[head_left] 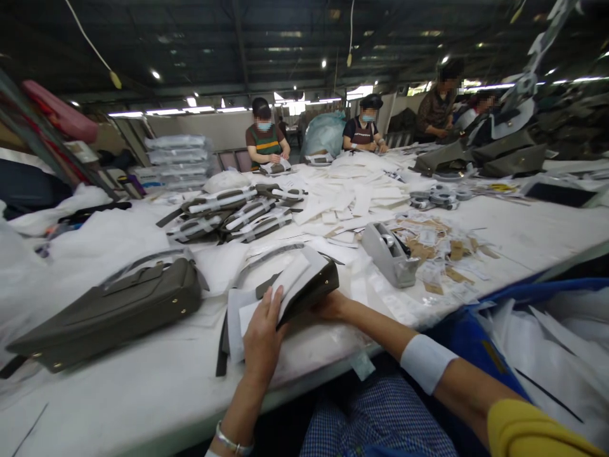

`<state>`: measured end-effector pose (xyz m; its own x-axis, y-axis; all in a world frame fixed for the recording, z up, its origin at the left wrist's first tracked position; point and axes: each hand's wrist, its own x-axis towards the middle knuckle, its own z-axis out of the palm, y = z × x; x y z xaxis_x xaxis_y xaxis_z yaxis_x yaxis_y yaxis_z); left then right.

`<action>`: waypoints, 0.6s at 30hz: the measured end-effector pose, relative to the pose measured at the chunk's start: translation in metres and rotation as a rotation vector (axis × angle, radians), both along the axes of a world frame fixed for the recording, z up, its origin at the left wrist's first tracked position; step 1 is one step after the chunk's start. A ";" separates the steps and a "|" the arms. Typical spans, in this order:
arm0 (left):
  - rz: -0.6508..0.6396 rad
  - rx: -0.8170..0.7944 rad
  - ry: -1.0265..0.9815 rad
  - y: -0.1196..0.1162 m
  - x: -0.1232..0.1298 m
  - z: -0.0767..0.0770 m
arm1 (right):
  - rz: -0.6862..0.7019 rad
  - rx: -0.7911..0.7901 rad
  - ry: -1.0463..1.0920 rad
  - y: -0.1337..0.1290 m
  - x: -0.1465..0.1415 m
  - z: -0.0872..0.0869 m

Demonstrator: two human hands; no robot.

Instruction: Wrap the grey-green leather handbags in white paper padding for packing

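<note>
A dark olive handbag (311, 289) lies tilted on the white table in front of me, its base with small metal studs facing right. White packing sheets (297, 270) lie against its upper side, and its handle loops away behind. My left hand (264, 336) presses the sheets onto the bag, fingers stretched along them and thumb at the bag's edge. At the bag's right end is my right hand (329, 306), with its fingers hidden beneath the base. To the left, a second olive handbag (137, 304) rests on its side, handle upward.
A grey tape dispenser (389, 257) stands right of the bag, near scattered brown tags (435, 244). Wrapped straps (238, 212) and white sheets (352, 190) are piled farther back. A blue-lined bin (469, 330) is at right. Several people work across the table.
</note>
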<state>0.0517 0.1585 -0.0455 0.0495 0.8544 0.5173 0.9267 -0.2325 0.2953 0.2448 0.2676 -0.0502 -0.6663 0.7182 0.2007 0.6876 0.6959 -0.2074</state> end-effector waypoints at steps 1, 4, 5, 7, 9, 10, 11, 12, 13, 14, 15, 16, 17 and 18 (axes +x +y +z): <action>-0.001 -0.008 0.010 0.000 0.001 0.000 | 0.014 0.000 -0.001 -0.007 0.010 0.002; -0.022 -0.043 0.057 0.000 0.002 -0.001 | 0.039 -0.028 0.048 -0.036 0.048 0.012; -0.032 -0.050 0.081 0.000 0.002 -0.002 | 0.040 -0.019 0.089 -0.047 0.061 0.016; -0.049 -0.050 0.138 0.000 0.004 -0.003 | 0.062 0.047 0.168 -0.065 0.080 0.029; -0.068 -0.034 0.199 -0.001 0.005 -0.004 | 0.134 0.172 0.184 -0.076 0.089 0.044; -0.080 -0.026 0.228 -0.001 0.006 -0.005 | 0.179 0.234 0.158 -0.077 0.089 0.051; -0.094 -0.018 0.258 -0.002 0.006 -0.005 | 0.218 0.283 0.121 -0.075 0.087 0.058; -0.108 -0.011 0.288 -0.003 0.006 -0.005 | 0.247 0.314 0.080 -0.071 0.085 0.062; -0.122 -0.001 0.319 -0.003 0.006 -0.006 | 0.264 0.326 0.039 -0.065 0.081 0.064; -0.136 0.007 0.348 -0.005 0.005 -0.007 | 0.271 0.322 0.002 -0.058 0.079 0.063; -0.145 0.011 0.372 -0.006 0.004 -0.008 | 0.276 0.305 -0.029 -0.051 0.077 0.060; -0.152 0.008 0.389 -0.008 0.003 -0.009 | 0.284 0.282 -0.054 -0.044 0.076 0.054; -0.157 -0.003 0.401 -0.009 0.002 -0.009 | 0.294 0.256 -0.072 -0.037 0.076 0.047; -0.162 -0.023 0.407 -0.011 0.002 -0.008 | 0.303 0.233 -0.083 -0.033 0.077 0.039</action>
<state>0.0533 0.1475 -0.0534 0.3795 0.8299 0.4090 0.9208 -0.3818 -0.0797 0.3218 0.2349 -0.0114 -0.8618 0.4282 0.2720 0.4518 0.8917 0.0275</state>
